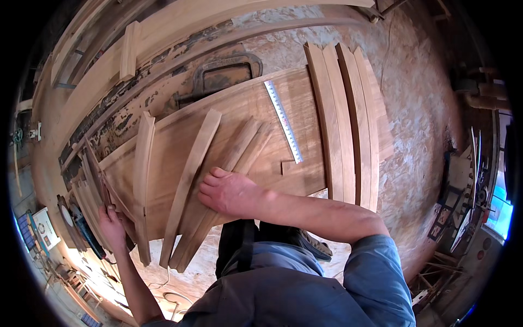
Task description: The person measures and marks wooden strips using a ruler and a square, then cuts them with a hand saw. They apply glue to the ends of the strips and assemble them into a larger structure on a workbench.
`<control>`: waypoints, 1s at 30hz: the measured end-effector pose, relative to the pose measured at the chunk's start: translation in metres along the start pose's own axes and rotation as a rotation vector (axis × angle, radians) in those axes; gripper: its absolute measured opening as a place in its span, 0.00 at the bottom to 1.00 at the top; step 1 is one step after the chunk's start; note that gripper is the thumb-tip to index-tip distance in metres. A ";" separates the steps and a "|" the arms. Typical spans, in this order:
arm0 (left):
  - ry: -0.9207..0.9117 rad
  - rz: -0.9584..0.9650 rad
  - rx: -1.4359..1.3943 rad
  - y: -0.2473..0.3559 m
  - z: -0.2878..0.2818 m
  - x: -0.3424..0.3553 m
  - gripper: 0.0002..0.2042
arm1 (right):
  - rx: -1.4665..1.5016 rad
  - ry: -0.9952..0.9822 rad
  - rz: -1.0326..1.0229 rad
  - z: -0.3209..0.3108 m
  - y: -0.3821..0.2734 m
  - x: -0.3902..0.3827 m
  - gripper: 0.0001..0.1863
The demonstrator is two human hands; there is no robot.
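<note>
My right hand point(226, 193) has its fingers curled over a pair of wooden strips point(242, 141) lying diagonally on a broad wooden board point(294, 98). My left hand point(111, 223) grips a thin wooden piece point(97, 169) among several strips at the left edge. Two separate strips point(144, 174) point(193, 163) lie between my hands. A white steel rule point(283, 121) and a small dark L-shaped piece or mark point(283, 168) are on the board to the right. Several longer strips point(343, 125) lie side by side across the board's right end.
A large C-clamp point(256, 65) lies beyond the board, with long curved timbers point(174, 27) at the far side. A blue-bodied power tool point(86, 234) rests at the left. Timber offcuts point(436, 272) and other gear stand around the stained floor point(414, 136).
</note>
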State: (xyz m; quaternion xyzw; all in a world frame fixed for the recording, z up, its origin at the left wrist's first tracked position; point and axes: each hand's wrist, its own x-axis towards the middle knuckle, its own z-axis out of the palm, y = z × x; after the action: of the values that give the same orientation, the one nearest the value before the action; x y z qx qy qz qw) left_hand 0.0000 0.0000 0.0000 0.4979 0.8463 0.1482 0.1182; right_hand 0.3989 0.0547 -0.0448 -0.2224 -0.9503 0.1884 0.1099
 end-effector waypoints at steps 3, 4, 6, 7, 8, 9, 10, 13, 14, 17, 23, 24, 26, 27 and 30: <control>-0.034 -0.052 -0.216 0.075 0.015 -0.038 0.13 | -0.066 0.024 -0.030 -0.008 0.010 -0.005 0.15; 0.029 0.152 -0.173 0.077 0.021 -0.039 0.13 | -0.090 0.068 -0.029 -0.009 0.005 -0.003 0.15; -0.051 0.227 -0.170 0.113 0.027 -0.042 0.14 | -0.105 0.166 -0.017 -0.015 -0.002 -0.005 0.17; -0.189 0.091 -0.213 0.152 0.026 -0.051 0.15 | -0.096 0.213 -0.010 -0.020 -0.003 -0.011 0.18; -0.162 0.182 -0.178 0.174 0.027 -0.054 0.15 | -0.079 0.269 -0.008 -0.027 -0.007 -0.017 0.19; -0.107 0.296 -0.198 0.179 0.039 -0.056 0.15 | -0.053 0.250 0.005 -0.032 -0.010 -0.028 0.20; -0.138 0.269 -0.219 0.185 0.051 -0.060 0.15 | -0.029 0.225 0.017 -0.038 -0.013 -0.041 0.21; -0.184 0.405 -0.079 0.217 0.075 -0.074 0.15 | 0.184 0.083 0.220 -0.061 -0.021 -0.089 0.20; -0.201 0.481 -0.071 0.228 0.080 -0.078 0.14 | 0.287 0.022 0.303 -0.066 -0.023 -0.102 0.19; -0.158 0.617 -0.001 0.242 0.107 -0.088 0.13 | 0.469 0.189 0.576 -0.068 -0.023 -0.125 0.15; -0.117 0.694 0.014 0.261 0.128 -0.091 0.15 | 0.606 0.355 0.809 -0.052 -0.024 -0.142 0.07; -0.129 0.675 0.013 0.263 0.129 -0.092 0.15 | 0.615 0.358 0.816 -0.052 -0.024 -0.144 0.07; -0.144 0.654 0.020 0.263 0.129 -0.091 0.15 | 0.632 0.363 0.823 -0.052 -0.023 -0.144 0.07; -0.149 0.652 0.025 0.263 0.129 -0.091 0.15 | 0.638 0.363 0.826 -0.053 -0.023 -0.144 0.07; -0.147 0.652 0.029 0.263 0.132 -0.089 0.15 | 0.654 0.373 0.837 -0.054 -0.019 -0.144 0.07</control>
State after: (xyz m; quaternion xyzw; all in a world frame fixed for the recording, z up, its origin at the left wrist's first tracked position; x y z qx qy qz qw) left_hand 0.3003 0.0606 -0.0209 0.7534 0.6337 0.1298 0.1182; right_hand 0.5339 -0.0112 -0.0067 -0.5643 -0.6376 0.4583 0.2550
